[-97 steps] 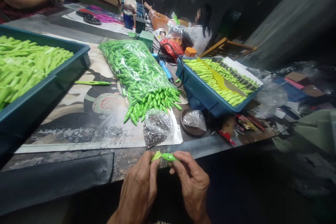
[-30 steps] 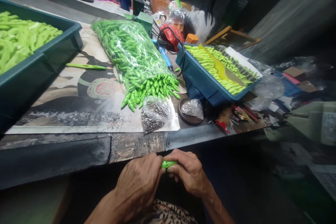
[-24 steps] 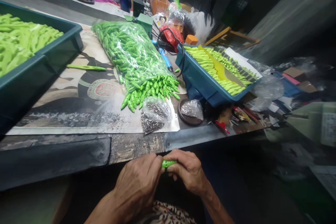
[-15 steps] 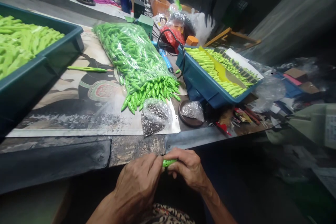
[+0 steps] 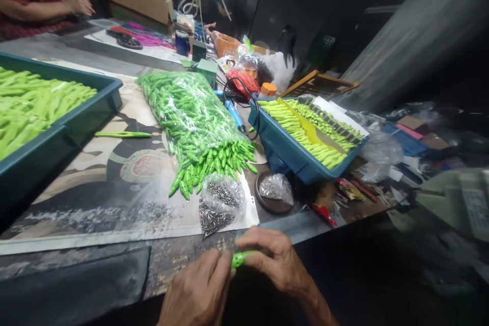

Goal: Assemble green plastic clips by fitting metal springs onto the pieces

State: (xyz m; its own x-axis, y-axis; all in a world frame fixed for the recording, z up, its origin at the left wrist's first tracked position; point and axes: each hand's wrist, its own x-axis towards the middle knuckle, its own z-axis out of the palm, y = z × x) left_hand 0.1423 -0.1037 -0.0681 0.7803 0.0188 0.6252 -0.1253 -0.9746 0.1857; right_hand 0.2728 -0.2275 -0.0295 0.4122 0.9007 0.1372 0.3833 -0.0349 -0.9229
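1. Currently, the left hand [image 5: 198, 285] grips the green piece [image 5: 239, 260] near the desk [image 5: 168, 265] edge.
2. Right hand [image 5: 280, 260]: thumb against it, forefinger raised; grip unclear.
3. Apparent step: two-handed adjustment; next move likely needs steady left support.

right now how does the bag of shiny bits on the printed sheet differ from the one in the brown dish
Place: the sheet bag lies on the printed sheet; the dish bag sits in the round brown dish.
Size: the sheet bag looks larger than the dish bag.
Contents: the sheet bag's bits look darker and pin-like; the dish bag's look paler, too small to make out singly.
Both are clear plastic.
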